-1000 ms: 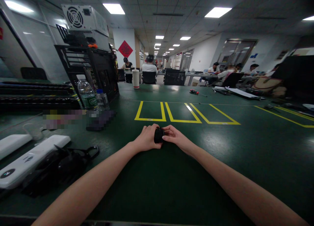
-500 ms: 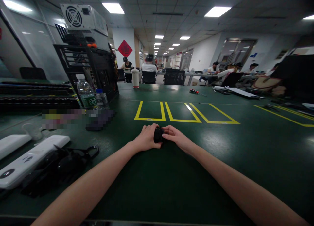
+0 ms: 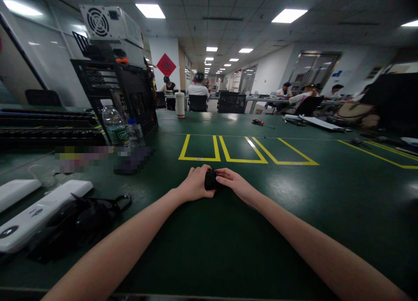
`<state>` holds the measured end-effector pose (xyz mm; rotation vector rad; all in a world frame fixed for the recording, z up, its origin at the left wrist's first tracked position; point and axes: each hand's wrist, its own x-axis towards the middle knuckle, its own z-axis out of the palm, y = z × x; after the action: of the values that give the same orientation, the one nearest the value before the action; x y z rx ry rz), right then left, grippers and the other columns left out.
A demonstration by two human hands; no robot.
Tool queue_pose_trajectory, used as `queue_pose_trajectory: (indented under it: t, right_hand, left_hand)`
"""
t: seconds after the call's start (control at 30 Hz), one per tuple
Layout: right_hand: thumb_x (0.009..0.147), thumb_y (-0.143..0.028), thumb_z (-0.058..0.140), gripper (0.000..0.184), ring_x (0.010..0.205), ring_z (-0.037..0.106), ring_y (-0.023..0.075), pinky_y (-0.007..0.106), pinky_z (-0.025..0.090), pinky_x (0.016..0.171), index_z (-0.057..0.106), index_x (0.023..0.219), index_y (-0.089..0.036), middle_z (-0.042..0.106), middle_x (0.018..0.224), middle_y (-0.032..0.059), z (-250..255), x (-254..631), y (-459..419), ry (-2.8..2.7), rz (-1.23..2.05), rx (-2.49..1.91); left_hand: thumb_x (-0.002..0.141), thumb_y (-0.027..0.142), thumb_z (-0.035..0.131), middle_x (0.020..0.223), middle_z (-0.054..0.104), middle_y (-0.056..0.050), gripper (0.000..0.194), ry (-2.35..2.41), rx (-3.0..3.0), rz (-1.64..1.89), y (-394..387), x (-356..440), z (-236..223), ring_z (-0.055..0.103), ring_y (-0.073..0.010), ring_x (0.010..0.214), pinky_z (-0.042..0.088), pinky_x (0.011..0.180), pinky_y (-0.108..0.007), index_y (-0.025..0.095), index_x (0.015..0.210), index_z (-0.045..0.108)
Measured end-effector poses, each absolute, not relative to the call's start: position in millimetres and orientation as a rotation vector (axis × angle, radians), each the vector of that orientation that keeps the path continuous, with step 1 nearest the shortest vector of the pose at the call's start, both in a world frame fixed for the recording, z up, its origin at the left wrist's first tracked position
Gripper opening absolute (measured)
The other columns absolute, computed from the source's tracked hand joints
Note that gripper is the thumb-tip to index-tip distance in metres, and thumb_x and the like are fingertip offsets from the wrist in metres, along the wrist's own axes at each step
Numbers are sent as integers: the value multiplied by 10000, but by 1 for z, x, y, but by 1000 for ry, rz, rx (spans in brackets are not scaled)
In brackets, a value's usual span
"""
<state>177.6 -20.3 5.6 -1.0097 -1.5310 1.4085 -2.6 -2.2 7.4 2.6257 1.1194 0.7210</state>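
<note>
Between my hands is a small, rounded black object, just over the green tabletop in the middle of the view; I cannot make out its kind. My left hand wraps round its left side, fingers over the top and thumb at the near side. At its right edge, the thumb and fingertips of my right hand are closed in a pinch against it. What the right fingertips hold there is partly hidden. Just beyond the hands, yellow tape outlines mark the table.
On the left lie white devices, a tangled black strap-like item, water bottles and an open computer case. A white cup and a red-handled screwdriver stand or lie farther back. People sit at desks beyond.
Both hands stay in nearly the same place around the black object. The right fingertips shift very slightly at its edge.
</note>
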Motion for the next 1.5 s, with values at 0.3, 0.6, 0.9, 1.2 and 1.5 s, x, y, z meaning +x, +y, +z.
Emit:
queue_pose_trajectory:
  t: [0.3, 0.6, 0.9, 1.2, 1.5]
  right_hand:
    - [714, -301, 612, 273, 942, 536, 178, 385, 368, 887, 506, 955, -230, 583, 918, 6, 10, 178, -25, -1554, 1407, -971]
    - [716, -304, 608, 276, 976, 519, 185, 393, 359, 904, 517, 960, -214, 573, 948, 20, 3, 178, -19, -1555, 1381, -1034]
    - [706, -279, 616, 262, 946, 531, 180, 391, 374, 886, 500, 936, -227, 571, 920, 7, 11, 176, -26, -1538, 1417, -958]
    - [674, -268, 648, 327, 990, 518, 185, 399, 360, 913, 515, 970, -228, 565, 978, 19, 5, 177, -22, -1547, 1394, -979]
    - [715, -292, 607, 269, 954, 525, 176, 389, 357, 903, 505, 957, -234, 575, 926, 7, 8, 176, -24, -1534, 1393, -955]
  left_hand:
    - [607, 381, 651, 994, 526, -71, 579, 1104, 2631, 735, -2, -3, 7, 523, -248, 904, 357, 801, -377, 169, 1074, 383]
    - [613, 395, 644, 1001, 523, -69, 566, 1112, 2606, 703, -4, -3, 10, 520, -248, 913, 354, 808, -374, 179, 1068, 387]
    - [618, 388, 643, 991, 524, -66, 562, 1085, 2622, 716, -4, -4, 10, 521, -247, 905, 354, 800, -371, 177, 1069, 384]
    - [602, 382, 651, 1008, 527, -74, 583, 1131, 2610, 706, -3, -3, 8, 520, -263, 931, 346, 813, -382, 179, 1076, 380]
    - [606, 389, 650, 991, 525, -62, 579, 1104, 2625, 735, -2, -3, 6, 521, -247, 910, 352, 808, -372, 179, 1074, 381]
